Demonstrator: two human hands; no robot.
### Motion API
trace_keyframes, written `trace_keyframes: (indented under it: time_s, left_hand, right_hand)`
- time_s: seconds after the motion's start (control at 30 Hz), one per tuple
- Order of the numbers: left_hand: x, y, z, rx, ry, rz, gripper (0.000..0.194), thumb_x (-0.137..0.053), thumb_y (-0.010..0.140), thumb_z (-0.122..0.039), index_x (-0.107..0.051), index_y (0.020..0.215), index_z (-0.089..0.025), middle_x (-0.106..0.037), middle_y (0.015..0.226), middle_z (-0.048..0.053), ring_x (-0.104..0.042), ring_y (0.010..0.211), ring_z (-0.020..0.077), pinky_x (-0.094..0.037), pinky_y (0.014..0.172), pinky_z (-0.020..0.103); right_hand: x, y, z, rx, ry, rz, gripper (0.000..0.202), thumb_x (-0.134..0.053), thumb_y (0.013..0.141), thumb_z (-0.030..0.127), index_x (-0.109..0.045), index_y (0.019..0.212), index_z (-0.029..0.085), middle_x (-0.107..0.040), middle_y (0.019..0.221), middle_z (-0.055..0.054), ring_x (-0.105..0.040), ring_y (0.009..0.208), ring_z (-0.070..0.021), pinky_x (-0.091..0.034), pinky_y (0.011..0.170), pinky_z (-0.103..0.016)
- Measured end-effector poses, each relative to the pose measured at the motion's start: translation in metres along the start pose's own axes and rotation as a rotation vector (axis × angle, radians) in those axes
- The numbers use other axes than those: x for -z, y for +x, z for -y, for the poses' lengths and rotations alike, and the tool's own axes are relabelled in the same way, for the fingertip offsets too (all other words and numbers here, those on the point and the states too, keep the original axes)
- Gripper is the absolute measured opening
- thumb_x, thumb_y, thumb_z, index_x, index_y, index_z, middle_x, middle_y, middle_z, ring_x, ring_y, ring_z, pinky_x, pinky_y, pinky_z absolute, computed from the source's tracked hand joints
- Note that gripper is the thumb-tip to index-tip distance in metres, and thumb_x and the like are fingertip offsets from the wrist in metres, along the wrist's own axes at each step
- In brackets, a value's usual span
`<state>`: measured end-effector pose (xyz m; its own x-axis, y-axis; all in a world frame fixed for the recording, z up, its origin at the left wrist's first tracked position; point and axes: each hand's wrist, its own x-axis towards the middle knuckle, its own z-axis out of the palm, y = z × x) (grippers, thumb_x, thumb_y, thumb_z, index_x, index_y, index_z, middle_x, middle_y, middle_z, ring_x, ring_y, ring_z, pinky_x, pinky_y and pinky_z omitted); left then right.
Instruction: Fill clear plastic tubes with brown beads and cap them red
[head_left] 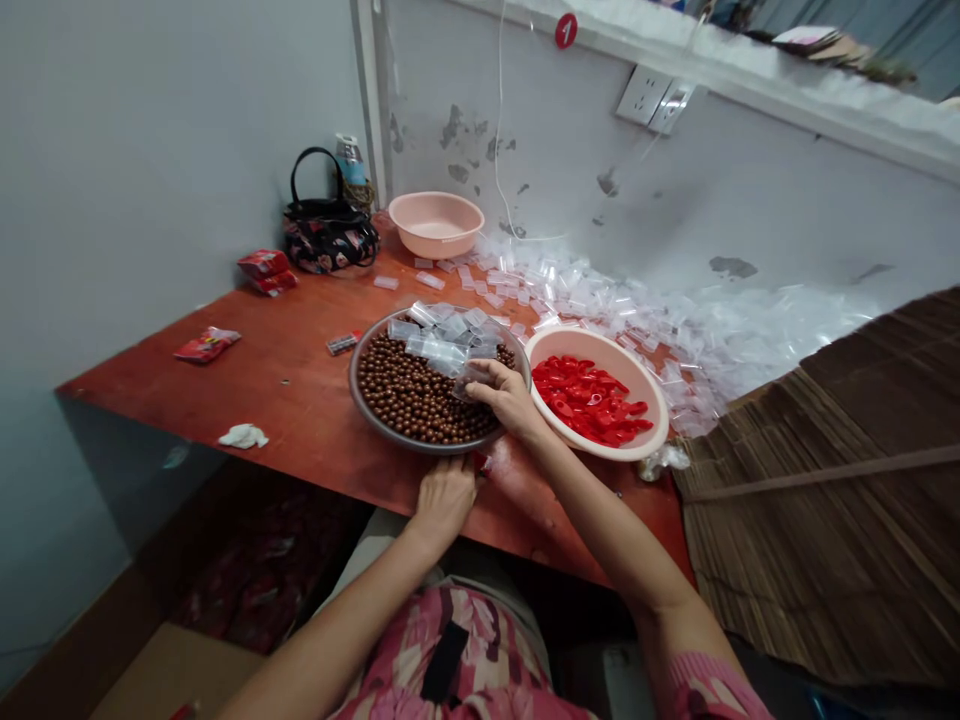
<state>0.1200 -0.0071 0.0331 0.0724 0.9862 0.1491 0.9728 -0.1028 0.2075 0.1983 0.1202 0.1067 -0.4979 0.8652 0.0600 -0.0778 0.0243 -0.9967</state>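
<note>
Left hand [444, 497] sits at the near edge of the red-brown wooden bench [300, 400], fingers curled together against the edge just below the metal tray; whether it grips anything I can't tell. Right hand [506, 395] is over the round metal tray [367, 400], fingertips pinched on a small clear plastic vial [471, 378], held low over the brown beads [416, 395]. Beads are small, glossy and spherical, filling the near half of the tray; more clear vials [442, 335] are piled on its far half. Touching the tray's right side: a pink plastic bowl [652, 425] of red plastic caps [592, 398]. Beyond it, a loose heap of clear vials [615, 300] runs along the bench's far edge by the wall. Far left corner: an empty pink basin [436, 222], a black patterned handbag [330, 238], and red packets [266, 270] at the left edge.
</note>
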Motion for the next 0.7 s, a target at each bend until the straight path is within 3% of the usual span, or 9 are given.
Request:
trace_keyframes:
  time_s: [0.2, 0.3, 0.4, 0.5, 0.57, 0.63, 0.7]
  left_hand:
    - [-0.014, 0.011, 0.007, -0.090, 0.082, -0.034, 0.030, -0.038, 0.078, -0.002, -0.061, 0.098, -0.007, -0.063, 0.080, 0.016, -0.061, 0.064, 0.0241, -0.047, 0.047, 0.031]
    - [-0.014, 0.003, 0.013, -0.186, 0.097, -0.072, 0.030, -0.039, 0.078, -0.002, -0.060, 0.098, -0.006, -0.063, 0.081, 0.015, -0.061, 0.067, 0.0224, -0.049, 0.050, 0.030]
    - [-0.002, -0.018, 0.033, -0.269, 0.135, -0.135, 0.027, -0.041, 0.082, -0.007, -0.058, 0.102, -0.009, -0.063, 0.077, 0.009, -0.060, 0.065, 0.0169, -0.049, 0.054, 0.026]
    - [0.022, -0.041, 0.075, -0.342, 0.166, -0.359, 0.026, -0.038, 0.085, -0.009, -0.055, 0.105, -0.007, -0.064, 0.084, 0.011, -0.061, 0.075, 0.0159, -0.050, 0.066, 0.025]
    - [0.042, -0.049, 0.117, -0.301, 0.233, -0.454, 0.027, -0.036, 0.086, -0.008, -0.054, 0.106, -0.008, -0.064, 0.091, 0.013, -0.060, 0.083, 0.0166, -0.048, 0.073, 0.026]
    - [0.064, -0.047, 0.168, -0.072, 0.333, -0.381, 0.028, -0.035, 0.087, -0.011, -0.056, 0.106, -0.011, -0.065, 0.084, 0.010, -0.061, 0.076, 0.0166, -0.048, 0.067, 0.025]
    - [0.082, -0.034, 0.220, 0.256, 0.405, -0.207, 0.031, -0.033, 0.088, -0.017, -0.056, 0.109, -0.015, -0.064, 0.084, 0.010, -0.061, 0.078, 0.0183, -0.047, 0.064, 0.026]
  right_hand:
    - [0.001, 0.003, -0.003, -0.002, -0.026, -0.011, 0.037, -0.063, 0.062, 0.019, -0.056, 0.099, 0.017, -0.067, 0.085, 0.000, -0.062, 0.079, -0.0145, -0.047, 0.081, -0.032]
    - [0.001, 0.000, 0.001, 0.019, -0.125, -0.013, 0.037, -0.063, 0.063, 0.021, -0.057, 0.100, 0.017, -0.066, 0.089, -0.001, -0.061, 0.084, -0.0162, -0.046, 0.083, -0.034]
    - [0.002, -0.005, 0.004, 0.039, -0.219, -0.029, 0.036, -0.064, 0.065, 0.024, -0.059, 0.099, 0.018, -0.066, 0.095, -0.003, -0.060, 0.090, -0.0186, -0.042, 0.089, -0.037]
    - [0.004, -0.004, 0.002, 0.004, -0.181, -0.008, 0.039, -0.064, 0.067, 0.030, -0.057, 0.103, 0.018, -0.066, 0.098, -0.005, -0.060, 0.091, -0.0209, -0.042, 0.088, -0.039]
    - [0.005, -0.002, -0.001, -0.025, -0.143, 0.016, 0.041, -0.066, 0.066, 0.032, -0.056, 0.104, 0.018, -0.066, 0.099, -0.007, -0.061, 0.092, -0.0219, -0.043, 0.089, -0.040]
    - [0.005, -0.002, -0.002, -0.057, -0.135, 0.025, 0.044, -0.068, 0.065, 0.034, -0.056, 0.105, 0.017, -0.066, 0.099, -0.008, -0.061, 0.092, -0.0230, -0.043, 0.089, -0.040]
    - [0.004, -0.003, -0.001, -0.089, -0.137, 0.030, 0.046, -0.069, 0.065, 0.035, -0.055, 0.105, 0.017, -0.066, 0.099, -0.009, -0.061, 0.093, -0.0239, -0.043, 0.088, -0.041]
